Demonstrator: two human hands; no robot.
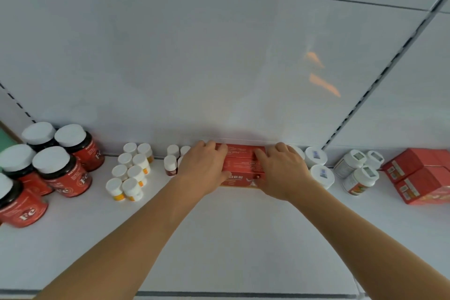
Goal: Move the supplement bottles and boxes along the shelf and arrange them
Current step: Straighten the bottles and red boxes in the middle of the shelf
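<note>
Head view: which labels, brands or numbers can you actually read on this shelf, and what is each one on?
"Fe": large white letters on the dark red-labelled bottles at left.
Red boxes under both hands: white Chinese characters on the front, blurred.
Small white-capped bottles: print too small.
Red boxes at right: unreadable.

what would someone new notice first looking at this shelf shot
First, the two hands at the centre: the left hand and right hand grip either end of the red boxes set against the back wall of the white shelf. Next, the big dark bottles with red labels clustered at far left, and another stack of red cartons at far right.
</note>
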